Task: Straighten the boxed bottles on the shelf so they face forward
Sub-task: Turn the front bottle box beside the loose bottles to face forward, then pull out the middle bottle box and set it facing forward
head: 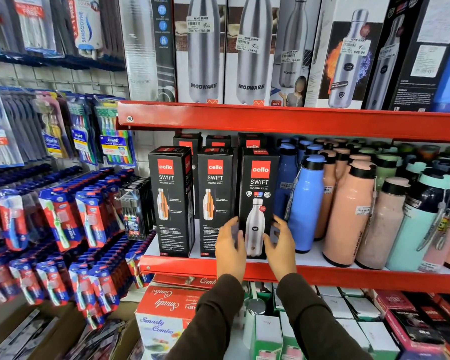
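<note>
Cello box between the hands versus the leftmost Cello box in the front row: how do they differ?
The held Cello box shows a large steel bottle picture; the leftmost Cello box shows a small orange cutaway bottle above dense text. The held box sits squarely front-on, with the left hand and right hand at its lower sides; the leftmost is untouched and angled, its right side visible. Both are black, upright, marked Cello Swift.

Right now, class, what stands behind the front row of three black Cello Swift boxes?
Three more black boxes of the same kind; only their tops show, the rest is covered.
</note>
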